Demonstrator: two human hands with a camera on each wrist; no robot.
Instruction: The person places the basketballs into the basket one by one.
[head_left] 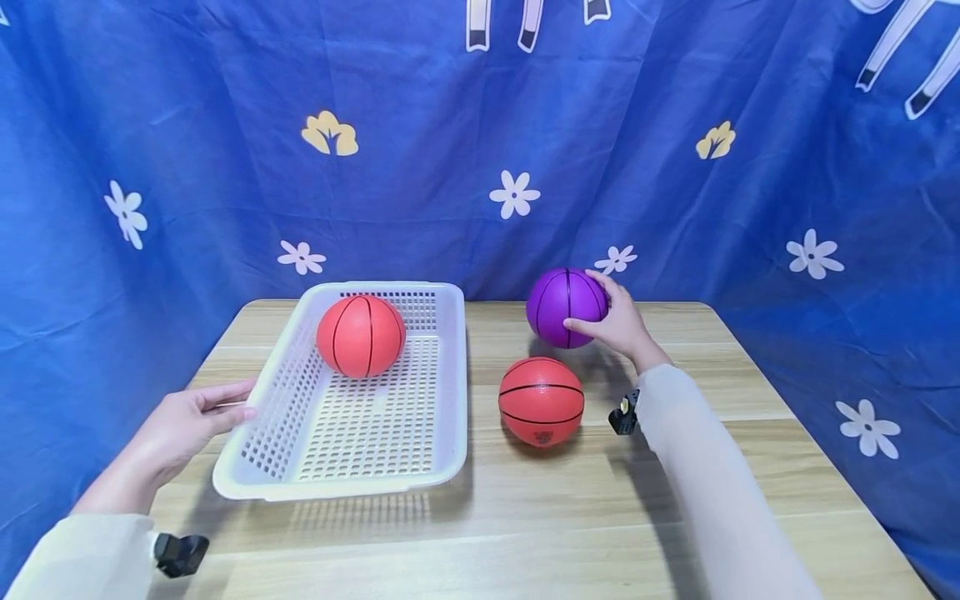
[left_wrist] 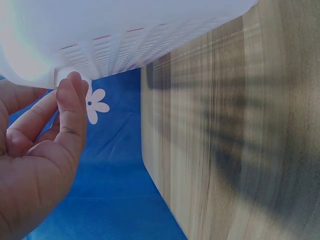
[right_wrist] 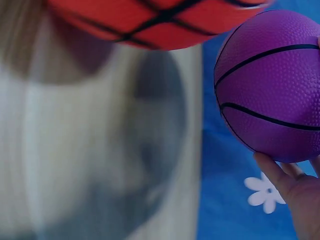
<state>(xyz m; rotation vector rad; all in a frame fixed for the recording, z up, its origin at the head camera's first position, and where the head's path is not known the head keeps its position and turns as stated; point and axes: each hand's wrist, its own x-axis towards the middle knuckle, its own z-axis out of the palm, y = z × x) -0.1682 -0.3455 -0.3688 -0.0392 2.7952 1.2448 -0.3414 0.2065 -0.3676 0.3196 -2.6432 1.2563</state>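
Note:
My left hand (head_left: 176,429) pinches the left rim of a white perforated plastic basket (head_left: 450,400) between thumb and fingers. The left wrist view shows the fingers (left_wrist: 70,115) at the basket's edge, with its slotted side (left_wrist: 115,55) above the tabletop. An orange-red toy basketball (head_left: 362,337) lies inside, toward the far end. At the back right, my right hand (head_left: 617,321) grips a purple toy basketball (head_left: 558,307) from its right side, thumb in front and fingers over the top. A second orange-red basketball (head_left: 541,402) rests on the table, nearer than the purple one.
The wooden table (head_left: 525,533) ends at a back edge just behind the basket and the purple ball. A blue curtain (head_left: 420,125) with flower prints hangs behind and along both sides. A small black wrist camera (head_left: 624,414) sits at my right cuff.

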